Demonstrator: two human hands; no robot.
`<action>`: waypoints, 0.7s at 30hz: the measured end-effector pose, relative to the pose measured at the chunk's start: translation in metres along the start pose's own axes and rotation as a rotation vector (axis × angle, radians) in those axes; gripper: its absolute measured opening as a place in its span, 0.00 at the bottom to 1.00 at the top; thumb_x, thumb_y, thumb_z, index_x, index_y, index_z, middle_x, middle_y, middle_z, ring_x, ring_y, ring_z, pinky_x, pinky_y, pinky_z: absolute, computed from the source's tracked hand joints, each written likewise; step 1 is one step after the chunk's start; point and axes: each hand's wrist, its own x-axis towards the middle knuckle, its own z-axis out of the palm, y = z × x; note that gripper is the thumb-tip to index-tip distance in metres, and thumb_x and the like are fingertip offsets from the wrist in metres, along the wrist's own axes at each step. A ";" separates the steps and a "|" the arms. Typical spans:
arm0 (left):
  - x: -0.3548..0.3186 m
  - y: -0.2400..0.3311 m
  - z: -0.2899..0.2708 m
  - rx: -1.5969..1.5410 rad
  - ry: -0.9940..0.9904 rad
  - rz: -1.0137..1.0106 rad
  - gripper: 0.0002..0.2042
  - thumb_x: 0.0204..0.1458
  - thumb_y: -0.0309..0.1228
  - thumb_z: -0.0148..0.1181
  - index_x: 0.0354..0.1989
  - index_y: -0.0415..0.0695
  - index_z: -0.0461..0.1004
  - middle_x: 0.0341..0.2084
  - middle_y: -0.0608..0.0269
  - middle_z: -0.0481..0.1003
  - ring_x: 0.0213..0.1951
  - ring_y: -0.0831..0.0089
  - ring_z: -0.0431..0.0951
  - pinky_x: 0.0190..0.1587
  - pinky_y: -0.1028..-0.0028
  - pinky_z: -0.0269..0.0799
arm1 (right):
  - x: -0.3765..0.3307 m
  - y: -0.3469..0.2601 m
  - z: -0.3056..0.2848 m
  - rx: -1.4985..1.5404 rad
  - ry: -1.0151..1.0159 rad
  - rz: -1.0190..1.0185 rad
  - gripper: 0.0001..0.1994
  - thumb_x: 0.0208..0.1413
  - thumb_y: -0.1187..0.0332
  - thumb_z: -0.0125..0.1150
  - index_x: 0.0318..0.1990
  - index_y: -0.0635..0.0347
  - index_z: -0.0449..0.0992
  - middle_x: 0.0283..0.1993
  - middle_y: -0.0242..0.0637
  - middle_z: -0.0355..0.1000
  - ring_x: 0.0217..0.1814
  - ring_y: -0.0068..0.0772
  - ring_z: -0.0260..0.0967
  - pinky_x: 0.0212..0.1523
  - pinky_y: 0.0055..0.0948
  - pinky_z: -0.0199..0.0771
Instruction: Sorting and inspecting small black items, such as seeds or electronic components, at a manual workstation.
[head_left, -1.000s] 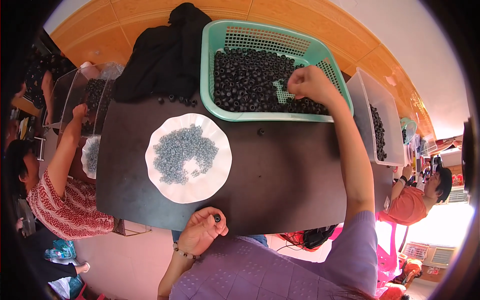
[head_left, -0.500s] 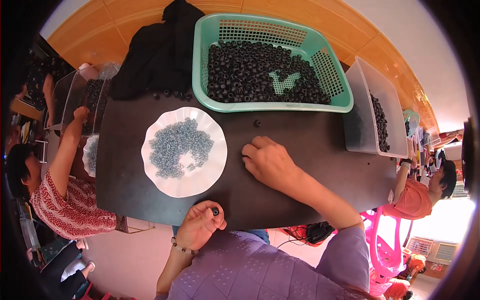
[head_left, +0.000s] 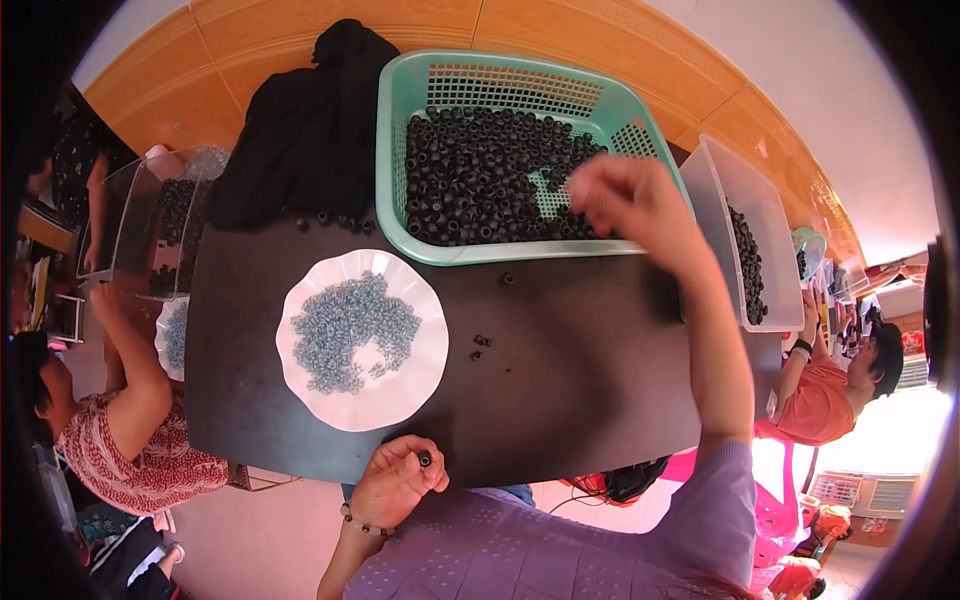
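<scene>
Close to the table's near edge, my left hand (head_left: 392, 484) pinches a small black hollow cap (head_left: 425, 458) between thumb and fingers, its opening showing. My right hand (head_left: 640, 208) is over the right part of a green plastic basket (head_left: 420, 247), smeared by motion, so its fingers cannot be read. Inside the basket lies a heap of black hollow caps (head_left: 470, 170). A white scalloped plate (head_left: 352, 412) left of the middle carries many small translucent grey-blue rings (head_left: 345, 325). A few little dark pieces (head_left: 482, 343) lie on the table right of the plate.
A clear bin (head_left: 790, 290) with more black caps stands at the right. Black cloth (head_left: 290, 150) lies at the back left, with several loose caps (head_left: 335, 220) beside it. One cap (head_left: 507, 279) sits before the basket. People (head_left: 130, 430) work on both sides.
My right hand has lifted off the table and swung up and right to the basket. Small dark pieces now show where it was. My left hand keeps its hold on the cap.
</scene>
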 end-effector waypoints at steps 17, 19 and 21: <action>0.006 0.002 -0.004 0.017 -0.064 -0.022 0.14 0.55 0.39 0.57 0.37 0.38 0.71 0.25 0.63 0.67 0.27 0.75 0.64 0.31 0.72 0.61 | 0.094 0.091 -0.056 -0.284 -0.145 0.478 0.12 0.57 0.67 0.56 0.45 0.64 0.71 0.33 0.35 0.71 0.30 0.25 0.70 0.32 0.25 0.78; 0.006 0.002 -0.004 0.018 -0.066 -0.023 0.14 0.55 0.39 0.57 0.37 0.38 0.71 0.25 0.63 0.67 0.27 0.75 0.64 0.31 0.72 0.61 | 0.094 0.091 -0.067 -0.495 -0.120 0.485 0.11 0.56 0.68 0.56 0.43 0.63 0.73 0.32 0.36 0.72 0.30 0.23 0.70 0.30 0.25 0.76; 0.006 0.002 -0.005 0.013 -0.067 -0.013 0.14 0.56 0.39 0.57 0.37 0.38 0.71 0.25 0.63 0.67 0.27 0.74 0.65 0.31 0.72 0.61 | 0.089 0.095 -0.073 -0.626 -0.153 0.490 0.11 0.53 0.67 0.60 0.41 0.62 0.75 0.31 0.37 0.73 0.32 0.28 0.72 0.33 0.28 0.76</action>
